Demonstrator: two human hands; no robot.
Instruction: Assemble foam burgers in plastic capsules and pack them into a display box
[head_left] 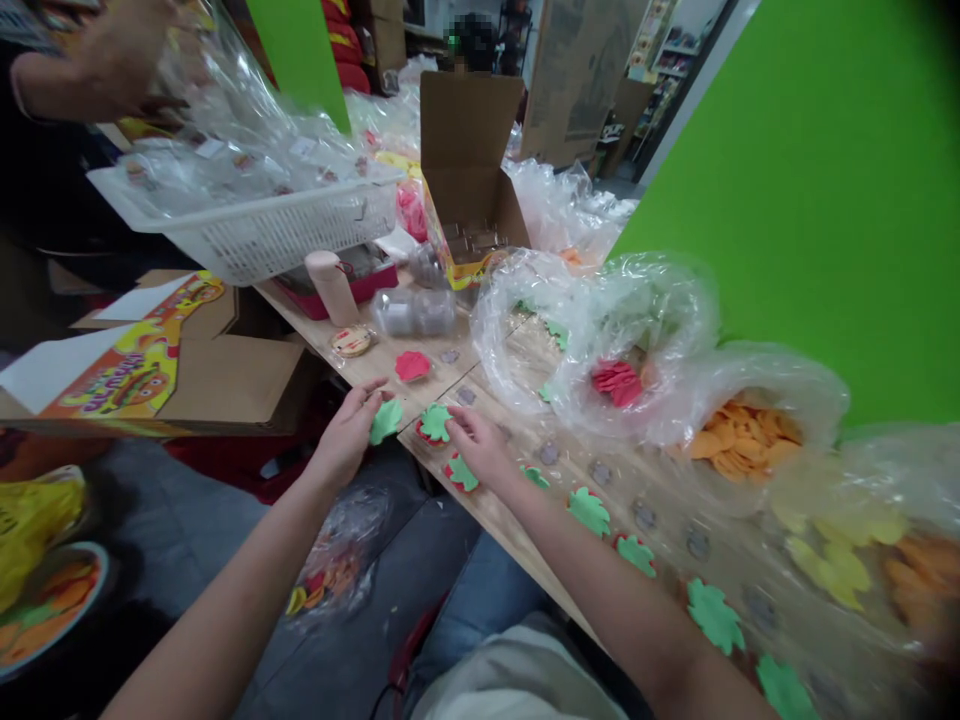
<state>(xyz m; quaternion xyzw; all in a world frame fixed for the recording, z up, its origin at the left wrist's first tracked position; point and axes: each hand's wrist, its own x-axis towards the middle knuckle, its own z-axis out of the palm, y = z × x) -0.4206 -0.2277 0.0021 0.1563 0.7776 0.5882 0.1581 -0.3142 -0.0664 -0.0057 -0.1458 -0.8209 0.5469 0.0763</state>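
My left hand [351,432] pinches a thin green lettuce-shaped piece [386,421] just off the table's near edge. My right hand [481,452] has its fingertips closed at the edge of another green lettuce-shaped piece [435,422], which lies over a red one on the table. A scalloped red piece [412,366] lies alone a little beyond both hands. Along the table's near edge, under and past my right forearm, runs a row of several green pieces [589,511] with red edges showing beneath them. Small grey round patches [601,471] sit on the tabletop beside that row.
Clear bags hold red pieces [617,381], orange pieces [739,437] and yellow pieces [832,560]. An open carton [474,170], clear jars [414,312] and a pink cylinder [332,287] stand farther back. A co-worker's hand [124,55] is over a white basket [247,245]; a flattened printed box [202,380] is left.
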